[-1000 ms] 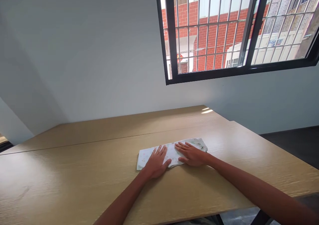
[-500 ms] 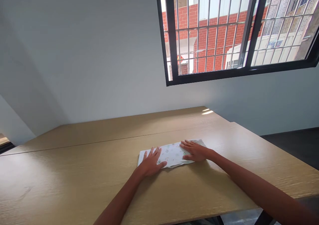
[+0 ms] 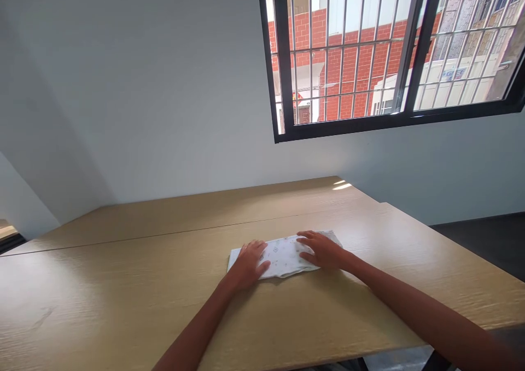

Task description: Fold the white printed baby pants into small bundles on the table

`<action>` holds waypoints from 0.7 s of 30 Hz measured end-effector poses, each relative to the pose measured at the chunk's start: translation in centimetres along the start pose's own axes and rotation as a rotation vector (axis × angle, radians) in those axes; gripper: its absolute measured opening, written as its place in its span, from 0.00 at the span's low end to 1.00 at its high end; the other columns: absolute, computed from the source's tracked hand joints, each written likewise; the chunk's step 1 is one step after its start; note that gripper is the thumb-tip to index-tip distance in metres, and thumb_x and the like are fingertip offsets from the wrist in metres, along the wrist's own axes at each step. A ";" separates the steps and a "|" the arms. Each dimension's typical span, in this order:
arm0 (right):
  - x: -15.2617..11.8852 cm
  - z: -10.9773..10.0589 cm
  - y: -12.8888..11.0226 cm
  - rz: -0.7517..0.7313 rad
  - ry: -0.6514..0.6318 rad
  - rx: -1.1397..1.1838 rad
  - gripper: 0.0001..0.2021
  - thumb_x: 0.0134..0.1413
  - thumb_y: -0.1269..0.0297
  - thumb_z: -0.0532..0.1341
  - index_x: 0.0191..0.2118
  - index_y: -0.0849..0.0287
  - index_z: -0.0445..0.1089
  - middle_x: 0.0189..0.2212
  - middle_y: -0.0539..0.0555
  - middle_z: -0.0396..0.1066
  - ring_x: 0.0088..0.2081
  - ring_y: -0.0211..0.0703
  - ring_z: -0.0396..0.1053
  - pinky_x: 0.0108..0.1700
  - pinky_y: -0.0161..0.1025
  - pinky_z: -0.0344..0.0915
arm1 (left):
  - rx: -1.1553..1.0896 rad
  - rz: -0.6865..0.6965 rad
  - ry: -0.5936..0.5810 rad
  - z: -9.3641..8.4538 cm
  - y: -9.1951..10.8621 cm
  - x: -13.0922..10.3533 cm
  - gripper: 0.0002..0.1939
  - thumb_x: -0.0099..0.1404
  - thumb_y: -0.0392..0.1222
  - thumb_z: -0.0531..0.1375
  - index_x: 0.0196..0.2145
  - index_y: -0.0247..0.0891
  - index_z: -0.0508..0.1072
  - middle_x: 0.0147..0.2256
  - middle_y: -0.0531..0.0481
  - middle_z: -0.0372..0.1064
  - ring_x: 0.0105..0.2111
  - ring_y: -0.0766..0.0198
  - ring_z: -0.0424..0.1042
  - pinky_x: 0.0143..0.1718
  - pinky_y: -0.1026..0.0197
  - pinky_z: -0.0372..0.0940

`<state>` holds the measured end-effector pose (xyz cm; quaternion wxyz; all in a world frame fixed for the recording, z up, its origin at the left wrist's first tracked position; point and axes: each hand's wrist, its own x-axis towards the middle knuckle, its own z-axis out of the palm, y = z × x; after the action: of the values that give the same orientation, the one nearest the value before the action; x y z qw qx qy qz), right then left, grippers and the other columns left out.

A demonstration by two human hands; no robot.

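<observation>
A folded white cloth (image 3: 283, 257) with a small printed pattern lies flat on the wooden table (image 3: 135, 294), longer from side to side than deep. My left hand (image 3: 249, 262) is over its left end, fingers slightly curved and thumb held apart. Over the right end is my right hand (image 3: 322, 249), its fingers bent a little and the thumb pointing left. Both hands seem to rest lightly on the fabric; whether every fingertip touches cannot be seen. The cloth's middle shows between them, and parts of its ends are hidden under the hands.
A second tabletop section (image 3: 229, 204) joins along a thin seam and reaches the grey wall (image 3: 164, 86). Above to the right is a black-framed window (image 3: 348, 126) with metal bars. The table's front edge runs below my right forearm.
The fingers of both hands have gone from lying flat and spread to more curved and raised. The cloth stays in about the same place.
</observation>
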<state>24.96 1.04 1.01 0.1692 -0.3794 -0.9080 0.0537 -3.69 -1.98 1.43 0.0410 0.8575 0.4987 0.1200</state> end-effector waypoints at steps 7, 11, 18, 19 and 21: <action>0.8 1.7 -1.8 -0.064 -0.170 0.045 0.34 0.65 0.44 0.42 0.68 0.62 0.43 0.66 0.58 0.43 0.66 0.54 0.41 0.65 0.51 0.41 | 0.033 0.036 -0.160 2.3 1.2 0.9 0.30 0.72 0.55 0.37 0.66 0.39 0.46 0.67 0.47 0.37 0.66 0.55 0.34 0.65 0.47 0.36; 0.9 1.9 -0.6 0.007 -0.220 0.053 0.38 0.62 0.39 0.40 0.68 0.60 0.38 0.67 0.57 0.37 0.67 0.53 0.34 0.66 0.51 0.35 | 0.072 -0.051 -0.162 2.4 0.8 0.8 0.37 0.70 0.61 0.34 0.67 0.33 0.42 0.67 0.44 0.35 0.66 0.53 0.34 0.64 0.47 0.36; 0.6 1.1 0.2 0.135 -0.246 0.047 0.44 0.59 0.34 0.38 0.68 0.65 0.36 0.67 0.61 0.34 0.67 0.52 0.31 0.66 0.50 0.33 | 0.063 -0.163 -0.194 1.6 0.2 0.3 0.42 0.67 0.66 0.34 0.67 0.31 0.39 0.67 0.44 0.32 0.66 0.51 0.30 0.64 0.45 0.34; 0.6 1.1 0.3 0.152 -0.244 0.041 0.44 0.59 0.34 0.38 0.68 0.67 0.36 0.67 0.61 0.34 0.67 0.52 0.31 0.66 0.49 0.33 | 0.062 -0.178 -0.198 1.5 0.2 0.3 0.43 0.67 0.66 0.34 0.67 0.30 0.39 0.67 0.45 0.31 0.66 0.51 0.30 0.64 0.45 0.34; 0.5 1.1 0.4 0.184 -0.237 0.025 0.45 0.58 0.33 0.38 0.68 0.69 0.36 0.67 0.63 0.33 0.67 0.53 0.31 0.66 0.49 0.34 | 0.062 -0.213 -0.203 1.5 0.0 0.3 0.43 0.67 0.66 0.34 0.67 0.30 0.39 0.67 0.44 0.31 0.66 0.50 0.30 0.64 0.44 0.33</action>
<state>24.48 1.73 0.02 0.0599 -0.4499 -0.8823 0.1249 -3.18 -1.70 0.06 0.0773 0.8084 0.5834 0.0121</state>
